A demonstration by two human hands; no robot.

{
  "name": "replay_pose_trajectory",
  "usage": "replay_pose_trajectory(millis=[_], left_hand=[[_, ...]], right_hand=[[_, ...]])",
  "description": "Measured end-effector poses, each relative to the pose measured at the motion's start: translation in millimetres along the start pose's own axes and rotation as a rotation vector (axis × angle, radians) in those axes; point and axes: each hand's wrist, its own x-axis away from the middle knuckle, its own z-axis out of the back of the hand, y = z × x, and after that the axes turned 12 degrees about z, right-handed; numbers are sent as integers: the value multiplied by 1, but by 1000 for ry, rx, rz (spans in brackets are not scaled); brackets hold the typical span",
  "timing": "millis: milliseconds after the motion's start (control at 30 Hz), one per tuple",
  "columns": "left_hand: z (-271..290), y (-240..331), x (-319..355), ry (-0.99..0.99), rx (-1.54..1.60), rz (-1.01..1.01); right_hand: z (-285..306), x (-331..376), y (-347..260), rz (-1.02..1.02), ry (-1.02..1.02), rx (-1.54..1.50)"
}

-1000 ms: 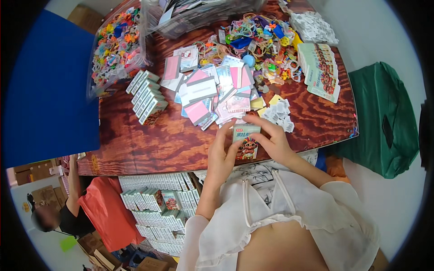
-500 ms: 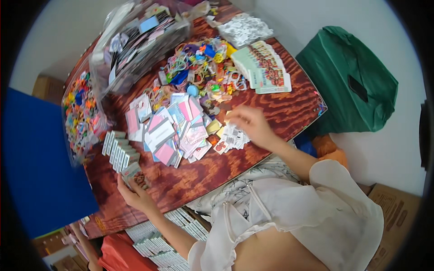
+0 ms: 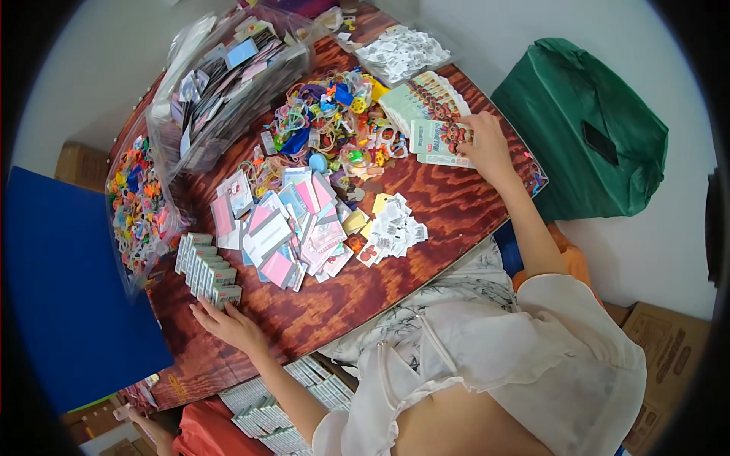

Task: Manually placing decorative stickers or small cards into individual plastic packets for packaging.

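Note:
My left hand (image 3: 230,327) lies on the table with its fingers stretched out. Its fingertips are at the near end of a row of small green-and-white boxes (image 3: 209,266), which stand close together. At the far right, my right hand (image 3: 489,150) pinches the edge of the nearest flat printed carton (image 3: 433,138). That carton belongs to a fanned stack of flat cartons (image 3: 414,105), pale green with a red-brown picture. Between my hands lie a heap of pink, white and blue cards (image 3: 293,228) and a small pile of white paper slips (image 3: 397,228).
Colourful small trinkets and bands (image 3: 327,114) are heaped mid-table. Behind stand a clear bag of cards (image 3: 228,83) and a bag of white slips (image 3: 403,53). A bag of plastic bits (image 3: 141,197) sits left. A green bag (image 3: 585,129) stands right; boxed rows (image 3: 281,406) lie below.
My right hand has moved from the white slips to the fanned cartons and pinches one. My left hand has let go of a box, which now stands at the end of the row.

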Motion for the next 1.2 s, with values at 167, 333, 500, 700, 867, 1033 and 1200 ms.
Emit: replay_pose_trajectory(millis=[167, 333, 500, 700, 867, 1033, 1200], left_hand=[[4, 8, 2, -24, -18, 3], [12, 10, -2, -30, 152, 67], [9, 17, 3, -62, 129, 187], [-5, 28, 5, -28, 293, 233], [41, 74, 4, 16, 287, 261], [87, 159, 48, -961, 727, 44], [69, 178, 48, -1858, 1001, 455]], right_hand=[[8, 1, 0, -258, 108, -811], [5, 4, -18, -222, 96, -1034], [-6, 3, -52, -40, 0, -964], [-6, 9, -86, -77, -69, -1025], [17, 1, -110, 124, -140, -954], [23, 19, -172, 875, -383, -690], [19, 34, -213, 1037, -355, -725]])
